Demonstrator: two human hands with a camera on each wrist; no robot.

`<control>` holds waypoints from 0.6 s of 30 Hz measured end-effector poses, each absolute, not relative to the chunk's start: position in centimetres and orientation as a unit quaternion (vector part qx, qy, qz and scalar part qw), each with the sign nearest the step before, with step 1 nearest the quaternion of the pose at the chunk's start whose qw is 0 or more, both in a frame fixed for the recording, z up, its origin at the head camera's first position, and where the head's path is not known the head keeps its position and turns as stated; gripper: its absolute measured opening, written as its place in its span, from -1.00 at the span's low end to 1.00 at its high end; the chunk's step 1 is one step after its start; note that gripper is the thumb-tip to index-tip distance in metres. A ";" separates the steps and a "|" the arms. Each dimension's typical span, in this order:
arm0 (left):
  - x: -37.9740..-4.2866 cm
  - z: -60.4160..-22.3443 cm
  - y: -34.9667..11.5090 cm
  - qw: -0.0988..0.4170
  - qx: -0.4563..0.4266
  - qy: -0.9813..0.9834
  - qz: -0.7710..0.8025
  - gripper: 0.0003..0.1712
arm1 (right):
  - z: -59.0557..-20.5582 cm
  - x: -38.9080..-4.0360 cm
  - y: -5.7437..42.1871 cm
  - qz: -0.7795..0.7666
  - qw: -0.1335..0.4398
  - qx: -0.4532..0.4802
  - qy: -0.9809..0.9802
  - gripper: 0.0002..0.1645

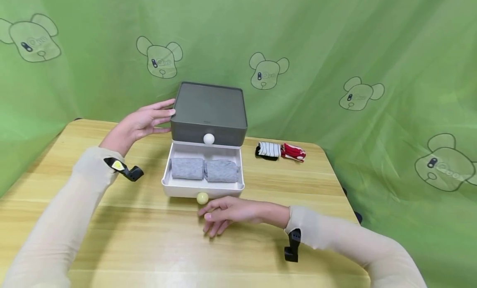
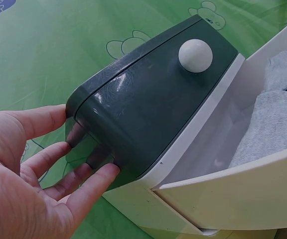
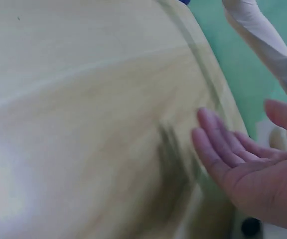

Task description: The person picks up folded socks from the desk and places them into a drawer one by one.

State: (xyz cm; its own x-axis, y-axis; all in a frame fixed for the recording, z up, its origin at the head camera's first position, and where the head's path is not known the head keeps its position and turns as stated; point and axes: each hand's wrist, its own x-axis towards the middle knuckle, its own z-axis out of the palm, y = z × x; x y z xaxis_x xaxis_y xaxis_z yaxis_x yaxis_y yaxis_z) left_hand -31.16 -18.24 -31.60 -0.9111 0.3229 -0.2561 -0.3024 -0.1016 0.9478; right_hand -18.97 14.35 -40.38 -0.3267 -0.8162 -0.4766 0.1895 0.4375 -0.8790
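Note:
A small two-tier drawer box (image 1: 210, 104) has a dark grey upper tier with a white knob (image 2: 195, 56). Its white lower drawer (image 1: 182, 191) is pulled out and carries a pale yellow knob (image 1: 202, 198). Two grey fabric rolls (image 1: 187, 168) lie side by side inside the drawer. My left hand (image 1: 143, 121) touches the left side of the dark tier with spread, nearly straight fingertips. Just in front of the yellow knob, my right hand (image 1: 231, 213) hovers over the table with loosely bent fingers and holds nothing.
To the right of the box lie a striped black-and-white fabric roll (image 1: 269, 150) and a red patterned one (image 1: 293, 152). The wooden table (image 1: 149, 246) ends at a green curtain (image 1: 305, 39) behind and at the sides.

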 end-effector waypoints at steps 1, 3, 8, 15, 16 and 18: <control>-31.2 -31.6 -18.2 0.211 0.008 0.636 0.742 -0.19 | -40.7 -18.8 14.1 -0.492 0.523 -0.226 0.658 -0.47; -31.2 -31.6 -18.3 0.211 0.006 0.637 0.742 -0.19 | -41.0 -18.6 13.7 -0.521 0.507 -0.212 0.653 -0.47; -31.0 -31.6 -18.3 0.210 0.004 0.636 0.742 -0.19 | -40.9 -18.0 12.9 -0.562 0.478 -0.188 0.648 -0.43; -31.0 -31.6 -18.4 0.211 0.008 0.639 0.740 -0.18 | -40.5 -17.9 12.6 -0.575 0.461 -0.181 0.651 -0.44; -31.0 -31.6 -18.3 0.209 0.007 0.638 0.741 -0.19 | -40.4 -18.0 12.6 -0.575 0.459 -0.182 0.652 -0.44; -31.1 -31.6 -18.3 0.209 0.009 0.639 0.741 -0.19 | -40.3 -18.1 12.5 -0.576 0.454 -0.182 0.655 -0.43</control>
